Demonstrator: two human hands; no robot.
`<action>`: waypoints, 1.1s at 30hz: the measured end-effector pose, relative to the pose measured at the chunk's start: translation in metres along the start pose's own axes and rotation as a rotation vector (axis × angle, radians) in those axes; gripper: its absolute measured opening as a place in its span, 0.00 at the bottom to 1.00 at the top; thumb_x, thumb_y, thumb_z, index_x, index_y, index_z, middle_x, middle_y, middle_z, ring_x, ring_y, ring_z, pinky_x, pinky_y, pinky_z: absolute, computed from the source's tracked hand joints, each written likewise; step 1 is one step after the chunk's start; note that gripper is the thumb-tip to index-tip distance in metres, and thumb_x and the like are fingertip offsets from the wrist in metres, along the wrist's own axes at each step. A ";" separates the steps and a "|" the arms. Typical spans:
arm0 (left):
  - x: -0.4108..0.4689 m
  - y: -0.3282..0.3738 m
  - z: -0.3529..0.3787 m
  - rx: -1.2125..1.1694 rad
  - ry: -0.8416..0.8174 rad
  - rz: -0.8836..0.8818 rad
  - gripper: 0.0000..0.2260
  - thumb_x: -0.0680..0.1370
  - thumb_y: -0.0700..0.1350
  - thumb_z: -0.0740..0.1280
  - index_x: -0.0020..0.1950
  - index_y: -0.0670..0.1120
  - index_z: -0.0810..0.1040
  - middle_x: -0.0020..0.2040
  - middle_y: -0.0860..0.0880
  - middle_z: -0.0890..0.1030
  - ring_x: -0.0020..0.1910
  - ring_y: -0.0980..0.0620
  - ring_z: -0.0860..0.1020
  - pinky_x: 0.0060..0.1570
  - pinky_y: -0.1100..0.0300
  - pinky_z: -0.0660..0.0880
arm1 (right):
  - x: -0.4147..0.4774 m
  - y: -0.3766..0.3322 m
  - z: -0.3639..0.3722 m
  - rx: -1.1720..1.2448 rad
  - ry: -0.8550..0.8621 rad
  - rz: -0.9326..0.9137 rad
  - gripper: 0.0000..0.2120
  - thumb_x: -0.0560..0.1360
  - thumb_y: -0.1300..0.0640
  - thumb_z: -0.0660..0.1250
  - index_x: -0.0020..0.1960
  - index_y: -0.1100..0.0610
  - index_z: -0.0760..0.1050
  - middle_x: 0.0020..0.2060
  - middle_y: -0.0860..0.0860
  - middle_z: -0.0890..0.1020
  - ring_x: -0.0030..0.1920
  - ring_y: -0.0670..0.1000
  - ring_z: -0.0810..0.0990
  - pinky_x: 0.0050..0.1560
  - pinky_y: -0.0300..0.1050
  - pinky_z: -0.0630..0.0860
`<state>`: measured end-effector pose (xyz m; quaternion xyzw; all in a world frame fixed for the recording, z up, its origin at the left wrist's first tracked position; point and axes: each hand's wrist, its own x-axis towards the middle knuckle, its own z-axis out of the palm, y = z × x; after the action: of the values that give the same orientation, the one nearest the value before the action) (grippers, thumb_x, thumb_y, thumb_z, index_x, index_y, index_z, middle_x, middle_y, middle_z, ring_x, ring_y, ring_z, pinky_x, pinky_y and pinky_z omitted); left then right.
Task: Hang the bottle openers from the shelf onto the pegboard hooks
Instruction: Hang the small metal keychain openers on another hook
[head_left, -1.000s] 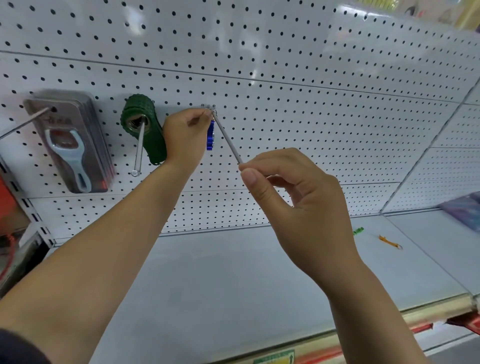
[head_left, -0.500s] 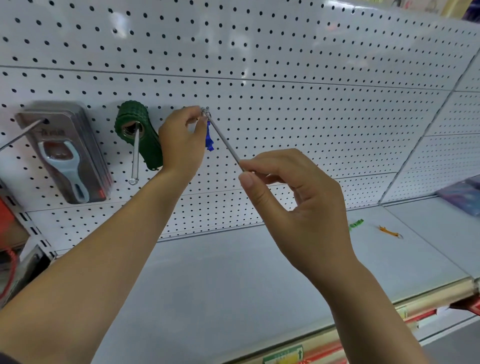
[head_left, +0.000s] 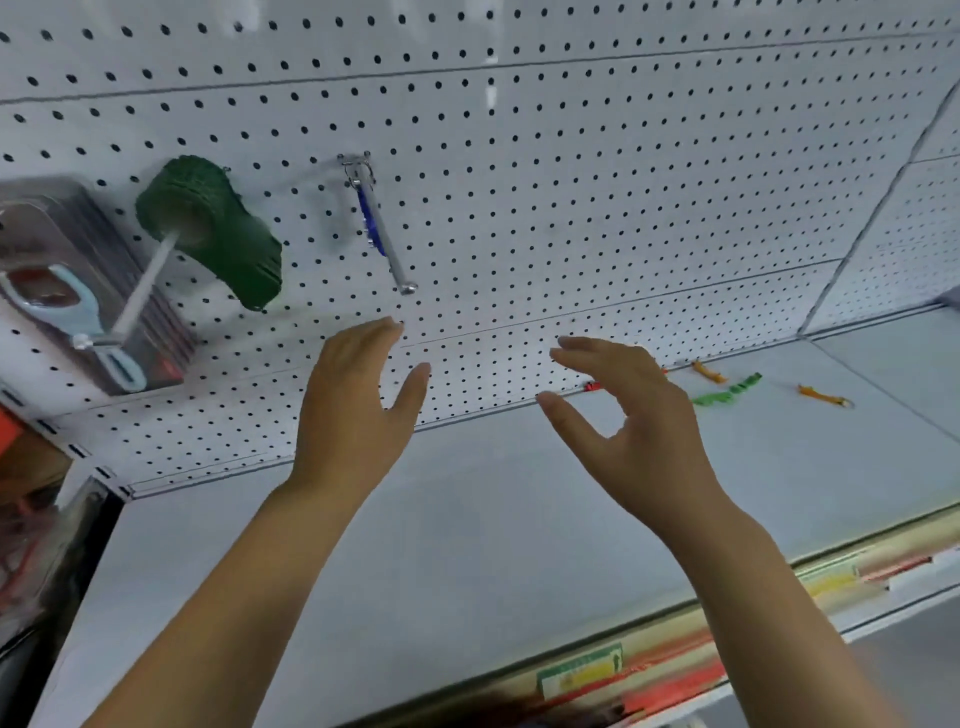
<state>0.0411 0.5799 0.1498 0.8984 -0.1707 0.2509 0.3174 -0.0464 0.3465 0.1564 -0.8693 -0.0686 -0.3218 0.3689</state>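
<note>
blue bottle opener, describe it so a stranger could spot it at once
Look at the white pegboard above the shelf. Right of the green roll, the blue bottle opener hangs on a metal hook. It alone is slim and dark blue.

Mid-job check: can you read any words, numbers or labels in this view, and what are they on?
No text can be read in this frame.
Green and yellow shelf-edge tag: print too blurred to read.
Yellow shelf-edge tag further right: blurred.
Packaged tool on the far left hook: card print blurred.
</note>
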 end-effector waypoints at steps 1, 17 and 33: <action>-0.007 0.001 0.008 0.052 -0.040 0.019 0.20 0.79 0.50 0.71 0.68 0.43 0.77 0.67 0.47 0.78 0.68 0.47 0.73 0.68 0.50 0.71 | -0.004 0.017 0.001 -0.028 -0.027 0.029 0.17 0.75 0.50 0.74 0.63 0.52 0.81 0.62 0.45 0.81 0.66 0.46 0.77 0.65 0.43 0.75; -0.011 0.092 0.236 0.107 -0.431 -0.167 0.22 0.81 0.53 0.67 0.71 0.43 0.75 0.71 0.46 0.76 0.72 0.45 0.71 0.71 0.50 0.66 | 0.006 0.298 -0.072 -0.256 -0.426 0.389 0.16 0.77 0.52 0.72 0.63 0.55 0.81 0.61 0.51 0.83 0.65 0.55 0.77 0.66 0.44 0.70; 0.051 0.126 0.398 0.156 -0.388 -0.575 0.15 0.81 0.51 0.66 0.63 0.43 0.79 0.66 0.44 0.74 0.63 0.45 0.75 0.59 0.51 0.76 | 0.106 0.442 -0.042 -0.319 -0.751 0.312 0.14 0.80 0.51 0.67 0.65 0.52 0.80 0.64 0.51 0.79 0.67 0.56 0.71 0.65 0.51 0.70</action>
<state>0.1603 0.2180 -0.0288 0.9623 0.0519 -0.0120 0.2669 0.1734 -0.0126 -0.0210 -0.9720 -0.0152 0.0699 0.2236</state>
